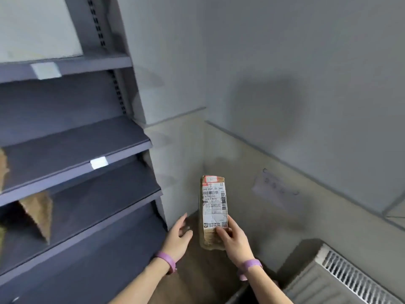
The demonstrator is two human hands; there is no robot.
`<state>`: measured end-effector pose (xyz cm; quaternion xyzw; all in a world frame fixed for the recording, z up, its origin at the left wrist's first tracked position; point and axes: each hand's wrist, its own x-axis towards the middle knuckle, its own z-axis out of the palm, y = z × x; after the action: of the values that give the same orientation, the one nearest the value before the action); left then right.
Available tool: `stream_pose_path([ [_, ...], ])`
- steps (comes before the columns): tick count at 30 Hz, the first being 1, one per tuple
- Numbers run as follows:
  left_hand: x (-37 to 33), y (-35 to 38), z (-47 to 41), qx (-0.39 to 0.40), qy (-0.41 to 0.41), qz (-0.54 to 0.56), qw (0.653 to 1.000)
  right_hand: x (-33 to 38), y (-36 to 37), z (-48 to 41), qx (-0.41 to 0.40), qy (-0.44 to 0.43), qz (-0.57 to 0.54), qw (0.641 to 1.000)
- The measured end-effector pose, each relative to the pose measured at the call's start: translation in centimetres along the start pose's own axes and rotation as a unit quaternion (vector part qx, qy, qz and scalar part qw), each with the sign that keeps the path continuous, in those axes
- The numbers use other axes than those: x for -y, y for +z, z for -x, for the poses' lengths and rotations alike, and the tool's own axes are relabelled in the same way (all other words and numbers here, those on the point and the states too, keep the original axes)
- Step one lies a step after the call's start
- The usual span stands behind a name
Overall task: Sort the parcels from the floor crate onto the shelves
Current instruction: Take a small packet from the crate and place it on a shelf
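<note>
My right hand [231, 239] grips the lower end of a narrow brown cardboard parcel [213, 205] with a white shipping label, holding it upright above the floor. Just left of it, my left hand [178, 236] hovers with relaxed, spread fingers and holds nothing, apart from the parcel. Grey metal shelves [76, 150] rise on the left. One brown parcel [38, 213] leans on a lower shelf, and the edge of another parcel [3, 167] shows at the far left on the shelf above.
A grey plastic crate [341, 279] with a slotted wall sits at the bottom right on the floor. Grey walls meet in a corner behind the parcel. White label tags [99, 162] mark the shelf edges.
</note>
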<state>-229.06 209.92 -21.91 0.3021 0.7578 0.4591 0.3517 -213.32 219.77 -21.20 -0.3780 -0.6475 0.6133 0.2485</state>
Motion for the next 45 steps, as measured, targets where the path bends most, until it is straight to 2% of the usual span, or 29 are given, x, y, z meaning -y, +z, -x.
stream_pose_path([
  [7, 6.8, -7.3, 10.6, -0.186, -0.129, 0.008, 0.974, -0.5, 10.2, 2.2, 0.19, -0.03, 0.079, 0.978],
  [11, 9.3, -10.9, 16.4, -0.259, -0.162, -0.007, 0.952, -0.9, 15.6, 5.2, 0.289, -0.033, 0.086, 0.953],
  [15, 11.2, -13.9, 21.3, -0.335, -0.189, 0.007, 0.923, -0.8, 20.6, 7.5, 0.36, -0.037, 0.094, 0.927],
  [20, 13.9, -16.6, 27.6, -0.391, -0.21, 0.03, 0.896, -0.7, 27.4, 11.5, 0.431, -0.05, 0.122, 0.893],
  [31, 24.5, -27.1, 44.4, -0.498, -0.291, 0.034, 0.816, -0.6, 45.4, 25.9, 0.535, -0.077, 0.21, 0.815],
  [34, 28.2, -31.2, 49.4, -0.509, -0.302, 0.034, 0.805, -0.3, 50.6, 30.7, 0.551, -0.081, 0.229, 0.799],
  [38, 32.1, -36.6, 55.7, -0.523, -0.304, 0.049, 0.795, 0.8, 57.3, 36.7, 0.566, -0.097, 0.231, 0.785],
  [42, 34.9, -39.4, 61.4, -0.566, -0.318, 0.08, 0.757, 1.7, 62.5, 41.9, 0.586, -0.111, 0.225, 0.77],
  [45, 35.9, -41.5, 64.1, -0.578, -0.331, 0.08, 0.742, 1.9, 66.2, 44.9, 0.608, -0.126, 0.224, 0.751],
])
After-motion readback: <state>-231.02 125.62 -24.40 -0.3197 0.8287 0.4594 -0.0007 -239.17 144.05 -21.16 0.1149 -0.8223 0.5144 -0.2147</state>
